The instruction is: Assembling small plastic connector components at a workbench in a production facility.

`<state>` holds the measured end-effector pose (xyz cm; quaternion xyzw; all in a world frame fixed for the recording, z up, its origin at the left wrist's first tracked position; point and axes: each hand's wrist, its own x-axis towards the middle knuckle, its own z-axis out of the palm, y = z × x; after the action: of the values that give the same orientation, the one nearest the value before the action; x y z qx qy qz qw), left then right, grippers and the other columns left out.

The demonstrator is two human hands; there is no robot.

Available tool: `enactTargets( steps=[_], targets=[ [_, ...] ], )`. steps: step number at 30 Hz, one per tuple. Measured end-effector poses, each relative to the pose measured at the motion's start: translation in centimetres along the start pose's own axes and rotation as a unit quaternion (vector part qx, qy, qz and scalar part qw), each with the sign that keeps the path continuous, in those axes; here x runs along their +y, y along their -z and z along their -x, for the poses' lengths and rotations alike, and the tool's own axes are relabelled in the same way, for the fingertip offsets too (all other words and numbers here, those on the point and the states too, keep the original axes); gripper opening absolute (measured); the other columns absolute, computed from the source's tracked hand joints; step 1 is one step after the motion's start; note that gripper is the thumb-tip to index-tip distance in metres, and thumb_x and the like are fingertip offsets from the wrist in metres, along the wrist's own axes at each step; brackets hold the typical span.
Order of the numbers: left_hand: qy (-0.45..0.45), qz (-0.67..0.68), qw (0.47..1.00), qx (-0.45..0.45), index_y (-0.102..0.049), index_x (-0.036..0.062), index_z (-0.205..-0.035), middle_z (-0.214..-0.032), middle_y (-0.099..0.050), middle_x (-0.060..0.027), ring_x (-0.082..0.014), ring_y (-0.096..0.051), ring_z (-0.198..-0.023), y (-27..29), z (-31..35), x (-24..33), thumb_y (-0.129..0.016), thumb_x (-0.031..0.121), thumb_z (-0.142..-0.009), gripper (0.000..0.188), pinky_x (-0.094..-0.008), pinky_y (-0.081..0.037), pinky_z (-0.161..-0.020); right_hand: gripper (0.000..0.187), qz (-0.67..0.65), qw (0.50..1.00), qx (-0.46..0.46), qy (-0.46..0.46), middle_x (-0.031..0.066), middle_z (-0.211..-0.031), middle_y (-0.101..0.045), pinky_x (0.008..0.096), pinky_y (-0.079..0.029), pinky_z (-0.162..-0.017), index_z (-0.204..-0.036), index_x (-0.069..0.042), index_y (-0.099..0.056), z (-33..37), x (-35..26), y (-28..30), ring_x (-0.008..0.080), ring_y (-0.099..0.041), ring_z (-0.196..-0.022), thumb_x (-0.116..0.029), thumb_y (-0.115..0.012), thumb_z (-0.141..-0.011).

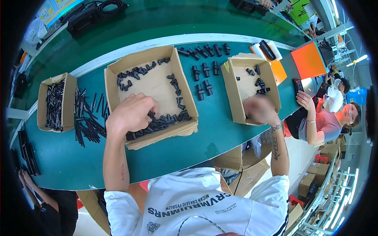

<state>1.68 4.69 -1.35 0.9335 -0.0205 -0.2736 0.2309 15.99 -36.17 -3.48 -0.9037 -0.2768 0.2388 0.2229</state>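
My left hand (pixel 136 112) reaches into the large shallow cardboard box (pixel 112 84), its fingers closed on a black plastic pipe fitting (pixel 151 115). More black fittings (pixel 159 124) lie piled along that box's near side, and others line its far and right sides. Over the near end of the smaller cardboard box (pixel 233 98) on the right is my right hand (pixel 260 108). Motion smears its fingers, so what they hold does not show. A few black fittings (pixel 260 83) sit in this box just beyond that hand.
Between the boxes, black tee fittings (pixel 206 69) lie in rows on the green table (pixel 177 147). At left, a narrow box (pixel 71 102) holds thin black rods, with loose rods (pixel 88 122) beside it. Orange sheets (pixel 308 61) lie far right. People sit at both ends.
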Motion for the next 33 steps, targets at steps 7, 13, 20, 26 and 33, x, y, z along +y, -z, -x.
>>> enactTargets(
  steps=[7, 13, 20, 26, 33],
  targets=[
    [0.048, 0.008, 0.995, 0.092, -0.074, 0.0037, -0.09, -0.092, -0.072, -0.0165, -0.035, -0.066, -0.099, 0.7, 1.1, -0.4, -0.077, -0.001, -0.069, 0.022, -0.0423, -0.052, -0.084, 0.026, -0.06, 0.996, -0.016, 0.068, 0.0094, -0.08, -0.07, 0.029, -0.052, -0.066, -0.102, -0.002, -0.073, 1.1, -1.0, 0.8, 0.0156, -0.065, -0.071, -0.008, -0.081, -0.078],
    [0.052, 0.02, 0.98, 0.19, -0.073, -0.0015, -0.089, -0.091, -0.072, -0.0165, -0.0346, -0.068, -0.091, 0.8, 1.7, -1.1, -0.081, 0.002, -0.068, 0.023, -0.0437, -0.053, -0.079, 0.025, -0.017, 0.999, -0.033, 0.022, 0.0112, -0.087, -0.069, 0.0297, -0.051, -0.065, -0.103, 0.001, -0.073, 1.4, -1.2, 0.1, 0.0176, -0.065, -0.072, -0.001, -0.077, -0.078],
    [-0.028, 0.067, 0.957, 0.281, -0.072, -0.0044, -0.088, -0.072, -0.067, -0.0189, -0.031, -0.066, -0.067, 0.9, 1.4, -1.5, -0.082, 0.007, -0.074, 0.021, -0.0407, -0.048, -0.062, 0.02, -0.044, 0.976, 0.206, 0.054, 0.0089, -0.092, -0.064, 0.0254, -0.049, -0.071, -0.107, 0.003, -0.068, 1.7, -3.5, 0.8, 0.0129, -0.061, -0.079, 0.005, -0.069, -0.087],
    [-0.006, 0.097, 0.947, 0.305, -0.068, -0.0074, -0.087, -0.066, -0.064, -0.0135, -0.0192, -0.059, -0.056, 1.4, 1.2, -1.0, -0.071, 0.007, -0.088, 0.015, -0.0336, -0.049, -0.058, 0.023, -0.241, 0.895, 0.316, 0.201, 0.0084, -0.101, -0.066, 0.0241, -0.054, -0.08, -0.115, 0.006, -0.064, -0.8, -13.7, -1.4, 0.0128, -0.067, -0.091, 0.002, -0.067, -0.092],
    [-0.173, 0.505, 0.792, 0.295, -0.069, -0.0081, -0.108, -0.082, -0.068, -0.0063, -0.0094, -0.064, -0.075, 2.3, 2.1, 0.0, -0.069, 0.011, -0.095, 0.024, -0.0245, -0.055, -0.068, 0.026, -0.329, 0.87, 0.236, 0.282, 0.01, -0.104, -0.069, 0.0257, -0.055, -0.075, -0.114, 0.002, -0.067, -6.7, -21.1, -2.7, 0.0136, -0.067, -0.091, -0.001, -0.072, -0.089]
  ],
)
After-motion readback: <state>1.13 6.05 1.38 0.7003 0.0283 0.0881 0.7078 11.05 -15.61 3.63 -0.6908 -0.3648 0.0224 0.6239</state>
